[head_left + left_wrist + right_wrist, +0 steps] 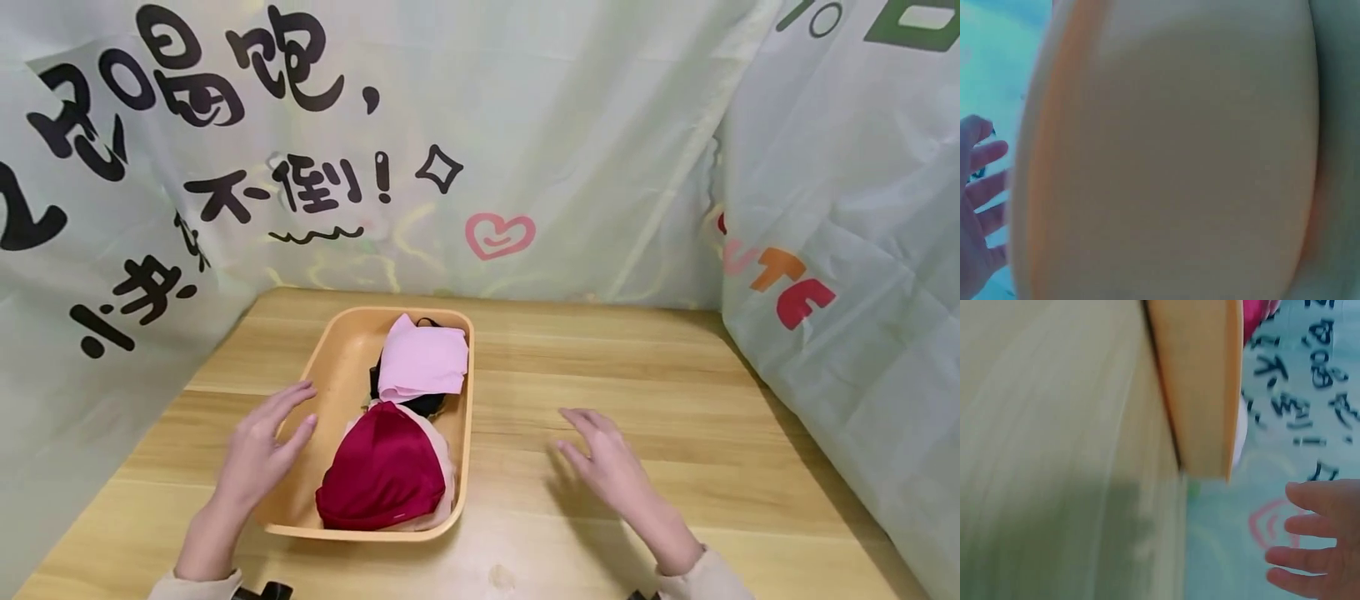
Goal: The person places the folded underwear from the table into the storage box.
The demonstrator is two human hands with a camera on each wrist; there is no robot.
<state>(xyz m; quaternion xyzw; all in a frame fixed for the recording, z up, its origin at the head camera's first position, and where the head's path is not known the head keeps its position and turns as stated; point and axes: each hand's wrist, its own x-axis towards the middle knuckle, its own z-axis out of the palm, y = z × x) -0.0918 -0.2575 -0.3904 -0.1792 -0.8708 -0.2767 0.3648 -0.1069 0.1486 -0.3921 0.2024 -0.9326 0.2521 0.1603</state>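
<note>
An orange plastic bin (300, 492) stands left of centre in the head view, with garments along its right side. In front lies a dark red, satin-like folded bra (382, 471), a beige garment (447, 467) showing from under it. Behind them, a folded pink cloth (423, 358) rests over a black garment (427, 405). My left hand (255, 454) hovers at the bin's left rim, fingers extended, holding nothing. To the right of the bin, my right hand (611, 467) is raised over the table, its fingers loosely spread. The bin's wall (1172, 156) fills most of the left wrist view.
The wooden table (600, 367) is bordered by a pale printed curtain (600, 167) at the back and both sides. Black lettering marks its left part. A small dark object (276, 590) shows by the left sleeve.
</note>
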